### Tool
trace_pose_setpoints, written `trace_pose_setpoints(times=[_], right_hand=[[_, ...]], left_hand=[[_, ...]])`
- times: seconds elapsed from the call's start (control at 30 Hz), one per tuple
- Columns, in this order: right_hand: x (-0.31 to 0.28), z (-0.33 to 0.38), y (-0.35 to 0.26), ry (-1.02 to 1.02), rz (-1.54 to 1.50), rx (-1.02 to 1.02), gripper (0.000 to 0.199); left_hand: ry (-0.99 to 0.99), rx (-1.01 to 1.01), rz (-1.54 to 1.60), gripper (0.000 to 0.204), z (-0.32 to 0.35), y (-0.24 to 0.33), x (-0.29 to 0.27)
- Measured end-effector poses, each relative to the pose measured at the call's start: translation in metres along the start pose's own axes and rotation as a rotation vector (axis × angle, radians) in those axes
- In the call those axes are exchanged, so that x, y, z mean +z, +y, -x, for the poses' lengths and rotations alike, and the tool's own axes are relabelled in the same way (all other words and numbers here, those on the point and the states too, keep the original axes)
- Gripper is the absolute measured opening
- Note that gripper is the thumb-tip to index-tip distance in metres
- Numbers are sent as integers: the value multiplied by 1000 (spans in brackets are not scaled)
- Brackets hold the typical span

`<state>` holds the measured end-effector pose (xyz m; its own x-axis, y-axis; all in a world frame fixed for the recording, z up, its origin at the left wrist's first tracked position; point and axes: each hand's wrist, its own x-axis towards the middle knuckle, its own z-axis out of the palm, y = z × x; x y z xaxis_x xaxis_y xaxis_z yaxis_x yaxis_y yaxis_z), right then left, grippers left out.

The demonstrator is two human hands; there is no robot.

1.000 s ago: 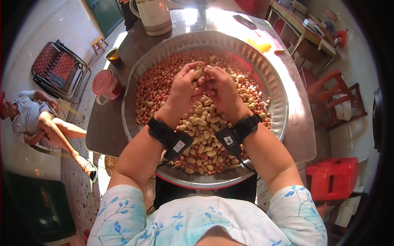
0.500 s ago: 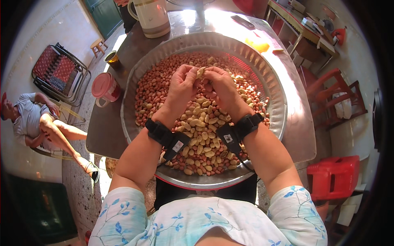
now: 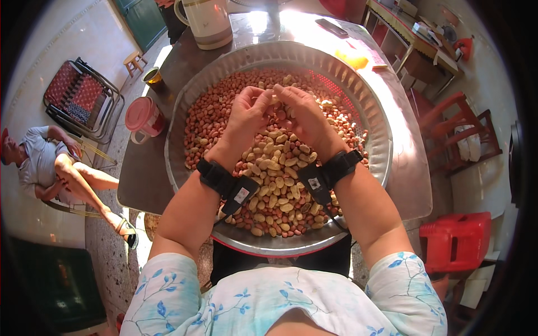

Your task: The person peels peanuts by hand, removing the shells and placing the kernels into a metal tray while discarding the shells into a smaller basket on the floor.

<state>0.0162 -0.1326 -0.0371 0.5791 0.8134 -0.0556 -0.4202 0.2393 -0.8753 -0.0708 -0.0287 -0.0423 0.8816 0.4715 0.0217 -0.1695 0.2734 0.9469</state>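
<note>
My left hand (image 3: 250, 115) and my right hand (image 3: 304, 115) meet above a wide round metal tray (image 3: 376, 120). Pinched between the fingertips of both is a peanut (image 3: 274, 99), mostly hidden by the fingers. Beneath my wrists lies a heap of tan unshelled peanuts (image 3: 280, 168). Reddish shelled peanut kernels (image 3: 216, 106) spread around it, mostly on the far and left sides. Each wrist wears a black strap with a small box, the left strap (image 3: 216, 178) and the right strap (image 3: 342, 168).
The tray stands on a metal-topped table (image 3: 147, 179). Left of it are a pink lidded mug (image 3: 144, 119) and a glass jar (image 3: 153, 78). A large pitcher (image 3: 207, 22) and a phone (image 3: 332, 26) sit behind. A seated person (image 3: 47, 157) is at left, a red plastic stool (image 3: 455, 241) at right.
My fingertips have drawn closer together and cover more of the peanut. My right hand has shifted slightly, its fingers more extended toward the left hand.
</note>
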Motion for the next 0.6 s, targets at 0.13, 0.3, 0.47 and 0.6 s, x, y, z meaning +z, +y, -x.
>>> trace_pose_setpoints(times=[0.13,0.3,0.47,0.6], right_hand=[[-5,-2,6,32,239,-143,17],[-6,-6,9,46,432,-321,19],[7,4,4,5,-43,-48,17],[-9,-3,7,-114,-269,-13,14]], left_hand=[[-29,-49,-123,25,4,2,6],[-195,-125,-214,35,5,4,4],[-210,188,-245,36,6,-3,8],[-185,76,-55,36,9,4,15]])
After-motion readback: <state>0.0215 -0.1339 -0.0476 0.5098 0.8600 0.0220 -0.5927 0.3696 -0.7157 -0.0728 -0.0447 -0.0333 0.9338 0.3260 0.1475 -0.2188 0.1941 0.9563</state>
